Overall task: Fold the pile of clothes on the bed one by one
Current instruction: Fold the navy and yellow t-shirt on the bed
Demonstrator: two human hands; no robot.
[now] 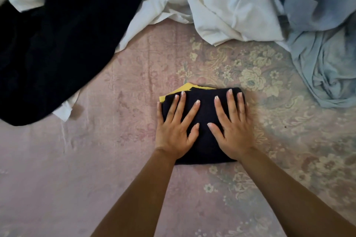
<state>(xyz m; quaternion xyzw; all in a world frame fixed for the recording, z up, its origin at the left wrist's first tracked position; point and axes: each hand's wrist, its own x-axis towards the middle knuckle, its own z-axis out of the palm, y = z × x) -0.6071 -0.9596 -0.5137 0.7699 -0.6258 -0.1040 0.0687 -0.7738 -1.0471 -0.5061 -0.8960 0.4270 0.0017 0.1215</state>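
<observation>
Folded navy garment [202,121] lay flat on the bed [115,159], near the middle of the view, compacted into a small thick rectangle. Yellow fabric [180,91] showed at its far-left corner, protruding from under the top navy layer. Left hand [176,131] rested palm-down on the left half of the bundle; its fingers [180,106] were straight and spread apart, thumb angled inward. Right hand [234,131] rested palm-down on the right half, fingers likewise straight and spread, thumb pointing toward the left thumb without touching it. Neither hand curled round any cloth. Bed covering was pink with a pale floral pattern. Unfolded items lay along the far edge, apart from the bundle: a large dark navy garment [57,54] at far left, crumpled white cloth [221,5] at centre, and crumpled light-blue cloth [323,44] at far right
</observation>
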